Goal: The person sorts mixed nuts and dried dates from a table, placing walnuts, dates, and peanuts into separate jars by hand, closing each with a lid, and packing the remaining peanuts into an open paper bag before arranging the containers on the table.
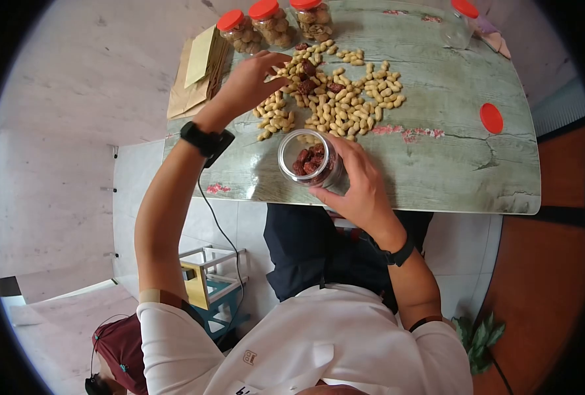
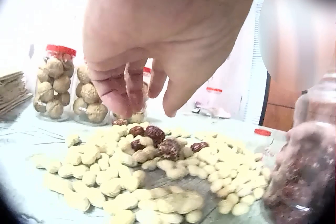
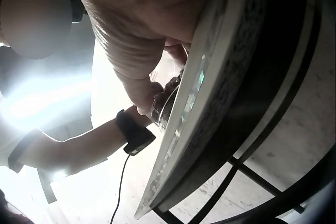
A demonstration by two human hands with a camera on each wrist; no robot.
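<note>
My right hand (image 1: 358, 178) grips a clear open-topped jar (image 1: 335, 172) near the table's front edge, thumb and fingers curled round its side. Dark red dried dates (image 1: 311, 161) lie inside it. My left hand (image 1: 249, 82) reaches over the spread of peanuts (image 1: 345, 112), palm down, its fingers bent loosely with nothing between them. Just below its fingertips in the left wrist view, several loose dates (image 2: 169, 149) rest on the peanuts. In the right wrist view the jar is mostly hidden behind the right hand and table edge.
Three red-lidded jars of walnuts (image 1: 276, 29) stand at the back left, beside flat brown paper bags (image 1: 186, 92). A clear red-lidded jar (image 1: 458, 29) is at the back right. One red lid (image 1: 491, 118) lies on the right. A cable (image 1: 216, 220) hangs from the left wrist.
</note>
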